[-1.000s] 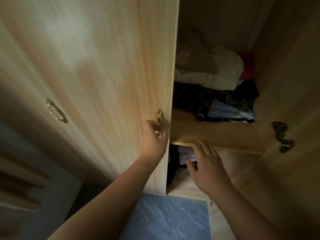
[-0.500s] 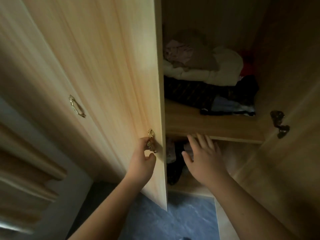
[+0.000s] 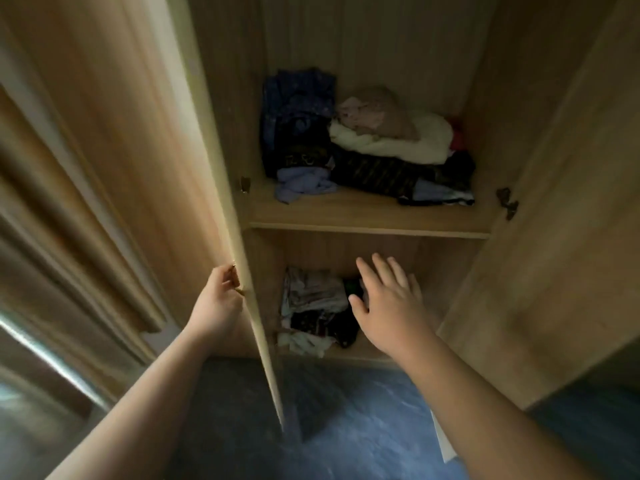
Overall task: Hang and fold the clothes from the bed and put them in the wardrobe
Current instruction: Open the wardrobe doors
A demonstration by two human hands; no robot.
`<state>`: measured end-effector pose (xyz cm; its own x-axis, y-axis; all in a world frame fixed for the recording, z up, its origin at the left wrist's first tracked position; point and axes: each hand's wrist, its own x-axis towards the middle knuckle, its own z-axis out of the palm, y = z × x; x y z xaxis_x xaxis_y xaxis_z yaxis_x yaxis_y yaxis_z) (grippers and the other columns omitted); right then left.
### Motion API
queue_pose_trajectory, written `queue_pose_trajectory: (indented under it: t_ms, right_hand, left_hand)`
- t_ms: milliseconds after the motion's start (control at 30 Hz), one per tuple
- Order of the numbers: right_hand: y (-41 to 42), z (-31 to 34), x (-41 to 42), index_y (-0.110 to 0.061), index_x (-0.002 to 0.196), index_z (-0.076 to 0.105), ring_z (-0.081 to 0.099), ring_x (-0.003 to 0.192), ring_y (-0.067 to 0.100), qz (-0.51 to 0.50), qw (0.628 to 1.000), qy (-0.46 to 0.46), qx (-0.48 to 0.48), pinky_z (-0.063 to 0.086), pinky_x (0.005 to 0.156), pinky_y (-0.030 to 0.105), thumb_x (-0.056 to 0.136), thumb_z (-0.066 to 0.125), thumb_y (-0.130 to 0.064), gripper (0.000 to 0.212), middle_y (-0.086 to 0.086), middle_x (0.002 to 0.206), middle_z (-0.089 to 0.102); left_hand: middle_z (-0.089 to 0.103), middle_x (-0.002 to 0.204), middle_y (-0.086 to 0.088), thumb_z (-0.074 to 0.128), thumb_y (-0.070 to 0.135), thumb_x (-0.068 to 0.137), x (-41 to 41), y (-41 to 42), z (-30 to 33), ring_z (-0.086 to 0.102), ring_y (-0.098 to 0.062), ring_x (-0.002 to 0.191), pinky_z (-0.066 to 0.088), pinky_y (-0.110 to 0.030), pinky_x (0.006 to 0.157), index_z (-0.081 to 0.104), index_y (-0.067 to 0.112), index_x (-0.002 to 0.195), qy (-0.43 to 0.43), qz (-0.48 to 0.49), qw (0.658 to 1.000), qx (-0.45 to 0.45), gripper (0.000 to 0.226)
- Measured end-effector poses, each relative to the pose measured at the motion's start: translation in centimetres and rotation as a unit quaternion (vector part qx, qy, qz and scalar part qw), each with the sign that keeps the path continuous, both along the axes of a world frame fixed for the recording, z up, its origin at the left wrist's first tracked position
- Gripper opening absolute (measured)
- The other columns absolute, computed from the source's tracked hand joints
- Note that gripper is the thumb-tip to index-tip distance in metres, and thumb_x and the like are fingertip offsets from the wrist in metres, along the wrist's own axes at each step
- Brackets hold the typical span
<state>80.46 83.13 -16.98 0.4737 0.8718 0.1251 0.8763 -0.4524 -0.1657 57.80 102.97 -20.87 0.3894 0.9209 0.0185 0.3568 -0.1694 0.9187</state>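
The wooden wardrobe (image 3: 363,46) stands open in front of me. My left hand (image 3: 216,301) grips the small brass handle on the left door (image 3: 194,174), which is swung wide towards me. My right hand (image 3: 389,301) hovers empty with fingers spread in front of the lower compartment. The upper shelf (image 3: 367,216) holds a pile of folded clothes (image 3: 363,143): dark blue, black, cream and beige pieces. A smaller heap of mixed clothes (image 3: 315,310) lies in the lower compartment, partly behind my right hand.
The right door (image 3: 554,237) stands open at the right, with a dark hinge (image 3: 507,204) on its inner face. Blue marbled floor (image 3: 346,427) lies below. Blurred wooden panels (image 3: 69,271) fill the left side.
My left hand has pulled the left door from nearly closed to wide open, exposing the left half of both compartments. My right hand stayed in front of the lower compartment.
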Motion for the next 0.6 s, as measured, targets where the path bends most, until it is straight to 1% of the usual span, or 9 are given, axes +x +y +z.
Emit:
queue_pose_trajectory:
  t_ms: [67,133,200,267,367,433,500,533,600]
  right_hand:
    - [-0.8,0.4,-1.4,-0.032,0.158,0.011,0.002,0.153,0.024,-0.007,1.000,0.000,-0.003,0.014,0.122,0.051,0.101,0.032,-0.055,0.065,-0.002,0.167,0.008]
    - [-1.4,0.6,-2.2,-0.031,0.158,0.012,0.004,0.153,0.024,-0.011,1.000,-0.002,0.000,0.015,0.122,0.050,0.100,0.034,-0.054,0.065,-0.001,0.167,0.010]
    - [-1.9,0.5,-2.8,-0.030,0.158,0.014,0.004,0.153,0.025,-0.010,1.000,0.010,0.002,0.017,0.121,0.050,0.100,0.037,-0.052,0.065,0.000,0.167,0.011]
    - [-2.5,0.3,-3.0,-0.029,0.158,0.016,0.004,0.153,0.025,-0.011,1.000,0.017,0.001,0.018,0.121,0.050,0.101,0.037,-0.051,0.065,0.001,0.166,0.011]
    - [-3.5,0.3,-2.8,-0.030,0.157,0.018,0.007,0.152,0.025,-0.023,1.000,0.007,0.000,0.019,0.121,0.049,0.100,0.037,-0.052,0.065,0.000,0.166,0.014]
    - [-4.4,0.2,-2.6,-0.030,0.157,0.018,0.009,0.152,0.025,-0.029,1.000,0.009,0.005,0.020,0.121,0.049,0.100,0.038,-0.052,0.064,0.001,0.166,0.016]
    - [-5.5,0.2,-2.3,-0.028,0.157,0.019,0.010,0.152,0.026,-0.034,0.999,0.018,0.012,0.019,0.122,0.048,0.100,0.040,-0.050,0.065,0.002,0.165,0.018]
    - [-6.1,0.2,-2.2,-0.027,0.157,0.019,0.010,0.152,0.027,-0.035,0.999,0.021,0.014,0.019,0.122,0.046,0.100,0.040,-0.049,0.065,0.002,0.165,0.018]
    - [-7.5,0.1,-1.9,-0.026,0.157,0.020,0.012,0.151,0.027,-0.036,0.999,0.025,0.019,0.019,0.121,0.044,0.100,0.042,-0.048,0.065,0.003,0.164,0.020]
  left_hand:
    - [0.069,0.104,0.001,0.052,-0.001,0.085,-2.7,-0.5,1.9,0.067,-0.018,0.102,0.056,-0.037,0.084,0.051,0.017,0.123,-0.005,0.031,0.999,-0.007,0.042]
    - [0.063,0.093,0.002,0.048,-0.011,0.088,-4.9,-0.6,3.6,0.062,-0.020,0.091,0.051,-0.028,0.069,0.048,0.010,0.123,-0.003,0.048,0.999,-0.014,0.041]
    - [0.057,0.089,0.000,0.050,-0.010,0.088,-6.5,-0.1,4.8,0.056,-0.017,0.077,0.051,-0.036,0.069,0.044,0.014,0.122,0.020,0.077,0.996,-0.037,0.042]
    - [0.057,0.092,-0.005,0.053,-0.002,0.088,-7.6,0.7,5.2,0.054,-0.018,0.073,0.052,-0.046,0.076,0.044,0.015,0.122,0.041,0.119,0.990,-0.056,0.039]
    - [0.056,0.087,-0.004,0.049,0.003,0.090,-8.3,-0.2,4.5,0.052,-0.021,0.068,0.048,-0.038,0.067,0.047,0.012,0.115,0.041,0.172,0.982,-0.067,0.027]
    - [0.060,0.095,-0.005,0.049,0.011,0.090,-8.2,-2.5,3.5,0.059,-0.027,0.077,0.049,-0.039,0.073,0.046,0.012,0.125,0.043,0.189,0.979,-0.061,0.036]
    - [0.059,0.117,-0.004,0.055,0.014,0.089,-7.1,-5.5,2.8,0.060,-0.029,0.105,0.049,-0.040,0.086,0.042,0.014,0.137,0.065,0.189,0.979,-0.038,0.050]
    - [0.056,0.126,-0.003,0.056,0.012,0.089,-6.2,-7.1,2.5,0.057,-0.026,0.114,0.048,-0.039,0.090,0.041,0.014,0.139,0.070,0.166,0.983,-0.020,0.052]
    - [0.054,0.128,0.000,0.056,0.009,0.088,-3.7,-10.1,2.6,0.055,-0.019,0.116,0.046,-0.036,0.092,0.043,0.015,0.137,0.085,0.079,0.993,0.027,0.051]
